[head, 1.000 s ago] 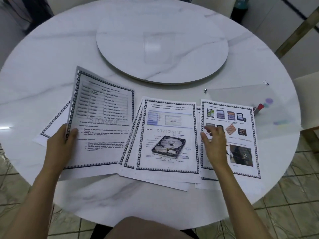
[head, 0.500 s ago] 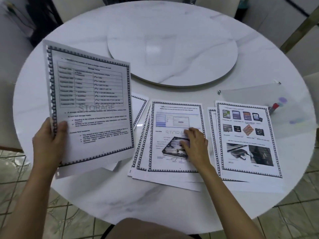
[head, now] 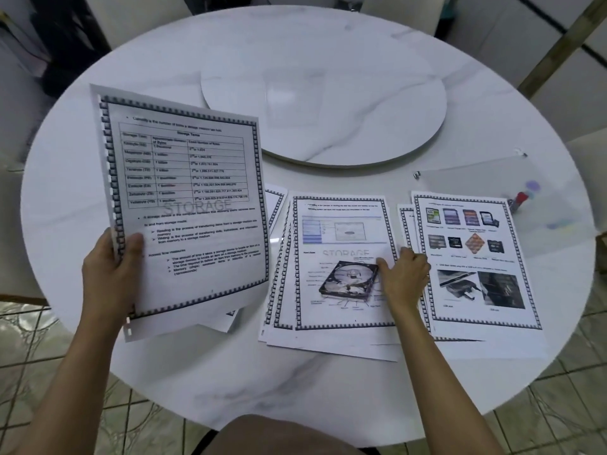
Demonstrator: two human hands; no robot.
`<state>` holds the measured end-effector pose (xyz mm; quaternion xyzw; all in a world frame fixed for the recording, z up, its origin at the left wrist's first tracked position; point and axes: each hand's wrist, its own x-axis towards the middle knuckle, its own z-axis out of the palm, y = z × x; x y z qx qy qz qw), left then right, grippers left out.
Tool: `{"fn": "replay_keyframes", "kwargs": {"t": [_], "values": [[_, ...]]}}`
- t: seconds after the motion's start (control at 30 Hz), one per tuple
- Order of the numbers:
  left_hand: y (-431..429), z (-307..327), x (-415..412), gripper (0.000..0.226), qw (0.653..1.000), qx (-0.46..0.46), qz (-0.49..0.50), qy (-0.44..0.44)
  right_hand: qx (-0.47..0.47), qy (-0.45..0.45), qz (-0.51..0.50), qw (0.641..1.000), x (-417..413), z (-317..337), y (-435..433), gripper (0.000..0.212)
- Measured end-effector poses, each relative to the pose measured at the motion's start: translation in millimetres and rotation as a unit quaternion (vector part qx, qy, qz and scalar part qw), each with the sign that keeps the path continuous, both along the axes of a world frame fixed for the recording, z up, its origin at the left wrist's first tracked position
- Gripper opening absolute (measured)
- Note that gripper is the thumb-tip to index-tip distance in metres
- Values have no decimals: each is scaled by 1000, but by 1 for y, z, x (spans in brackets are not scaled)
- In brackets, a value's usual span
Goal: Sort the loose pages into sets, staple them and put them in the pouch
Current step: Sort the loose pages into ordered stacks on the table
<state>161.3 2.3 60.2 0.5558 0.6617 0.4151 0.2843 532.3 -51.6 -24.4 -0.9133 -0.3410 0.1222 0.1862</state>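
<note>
From the head camera, the left hand grips the held sheets at their left edge, thumb on the front and fingers behind. The sheets are lifted off the table and tilted toward the camera. The front sheet has a dotted border, a table of storage terms and a grey "STORAGE" watermark. A second sheet's edge shows behind it at the lower left.

More loose pages lie flat on the table, partly hidden under the held sheets.

The right hand rests on the right edge of the middle stack, whose top page shows a hard-disk drawing. The thumb lies on that page. The fingers are bent over the edge, and I cannot tell whether they pinch the paper or only press on it.

Just beside it to the right lies the right stack, topped by a page of memory-card photos.

The translucent pouch lies flat beyond the right stack, touching its far corner. A small red item shows through the pouch.

A round turntable sits at the table's centre.
</note>
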Motion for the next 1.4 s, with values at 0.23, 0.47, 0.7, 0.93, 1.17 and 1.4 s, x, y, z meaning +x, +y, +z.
{"fn": "replay_keyframes", "kwargs": {"t": [0.23, 0.47, 0.7, 0.93, 1.17, 1.4], "values": [[1, -3, 5, 28, 1000, -10, 11, -14, 82, 54, -45, 994, 5, -3, 8, 32], [-4, -5, 7, 31, 999, -16, 16, -41, 208, 131, -41, 969, 32, 21, 1, 19], [-7, -4, 11, 29, 999, -2, 15, -34, 259, 87, -67, 960, 104, 41, -14, 21], [-11, -1, 20, 29, 999, 1, 19, -37, 176, 38, -117, 977, 178, 34, -47, 28], [-15, 1, 24, 28, 999, 11, 30, -30, 139, -3, -163, 977, 183, 26, -59, 28], [-16, 13, 28, 17, 997, 55, 37, -39, 168, 7, -41, 985, 125, 23, -44, 25]]}}
